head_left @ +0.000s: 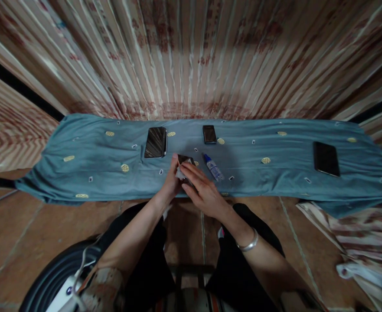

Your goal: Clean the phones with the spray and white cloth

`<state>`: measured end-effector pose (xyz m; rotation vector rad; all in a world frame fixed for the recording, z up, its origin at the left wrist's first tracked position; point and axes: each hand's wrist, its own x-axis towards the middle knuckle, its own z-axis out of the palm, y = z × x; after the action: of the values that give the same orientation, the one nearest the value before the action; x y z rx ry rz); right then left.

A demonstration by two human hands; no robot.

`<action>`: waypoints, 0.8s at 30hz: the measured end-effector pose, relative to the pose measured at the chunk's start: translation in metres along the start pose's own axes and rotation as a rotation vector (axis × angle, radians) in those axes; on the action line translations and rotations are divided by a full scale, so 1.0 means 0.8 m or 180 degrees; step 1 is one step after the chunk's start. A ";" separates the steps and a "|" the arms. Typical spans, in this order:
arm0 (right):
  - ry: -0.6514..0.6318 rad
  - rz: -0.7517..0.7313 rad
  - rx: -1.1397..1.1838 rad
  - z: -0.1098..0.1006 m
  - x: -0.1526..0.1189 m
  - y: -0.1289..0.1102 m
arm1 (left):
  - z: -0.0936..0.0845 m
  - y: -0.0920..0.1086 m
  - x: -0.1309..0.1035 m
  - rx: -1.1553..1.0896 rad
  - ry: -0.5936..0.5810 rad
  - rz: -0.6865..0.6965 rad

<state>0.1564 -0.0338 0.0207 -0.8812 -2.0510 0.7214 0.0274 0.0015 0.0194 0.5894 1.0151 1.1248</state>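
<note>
My left hand (171,177) is wrapped round a small dark flat device (184,159) with a shiny face, just above the cloth's front edge. Against that device my right hand (201,187) presses a pale wipe or cloth (179,173), its fingers together over the surface. A clear bottle (214,168) with a blue cap lies right of my hands. Beyond them rests a small dark square device (209,134). On the left lies a dark phone-like device (155,142) with a thin light stick along its right side, and another dark device (326,159) lies far right.
A blue-green cloth (285,164) with yellow prints covers the long narrow table. Striped curtains (191,65) hang behind and at both sides. Below left, a round black object (44,277) and a white power strip (62,294) with a cable are near my arm.
</note>
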 end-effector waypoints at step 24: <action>0.0148 -0.0015 -0.0230 -0.008 0.001 0.022 | 0.008 0.002 0.001 -0.0810 0.0285 -0.0306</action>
<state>0.1671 -0.0213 0.0113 -0.9251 -2.0479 0.6221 0.0322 0.0037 0.0234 0.2861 0.9477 1.1806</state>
